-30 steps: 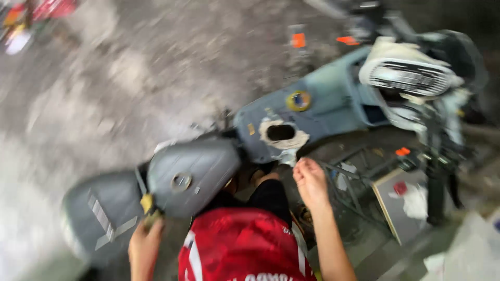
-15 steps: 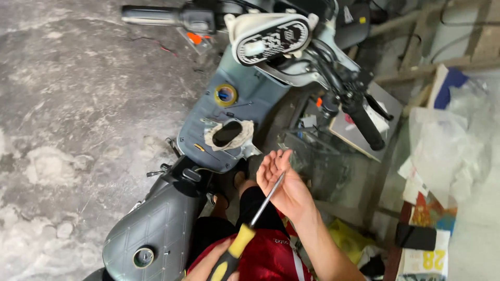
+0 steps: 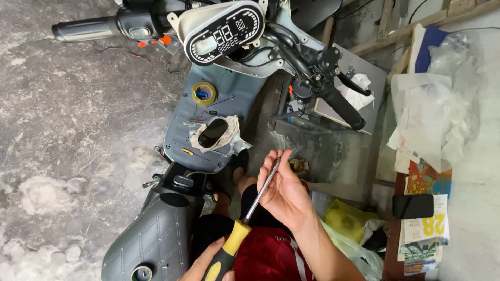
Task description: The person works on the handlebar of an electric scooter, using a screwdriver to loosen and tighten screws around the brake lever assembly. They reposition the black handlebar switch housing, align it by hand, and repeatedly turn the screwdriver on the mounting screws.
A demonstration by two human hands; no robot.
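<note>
I look down on a grey-blue scooter [image 3: 208, 109] standing on concrete. My left hand [image 3: 205, 266], at the bottom edge, grips the yellow-and-black handle of a long screwdriver [image 3: 245, 224]. My right hand [image 3: 284, 192] is raised palm up, its fingertips pinching the metal shaft near the tip. The tip points toward the scooter's inner front panel, where an opening [image 3: 213, 132] ringed with pale cloth-like material shows. Above it sits the oval dashboard display [image 3: 224, 34] between the two handlebar grips.
The quilted grey seat [image 3: 151, 239] lies lower left. A roll of yellow tape [image 3: 203, 93] rests on the front panel. To the right are a grey board [image 3: 333, 151], crumpled clear plastic [image 3: 437, 109], a yellow bag [image 3: 346, 216], a dark phone [image 3: 413, 206] and printed papers.
The view has swung from the seat up to the scooter's front. The screwdriver has come into both hands; a second ago my right hand reached empty toward the panel opening.
</note>
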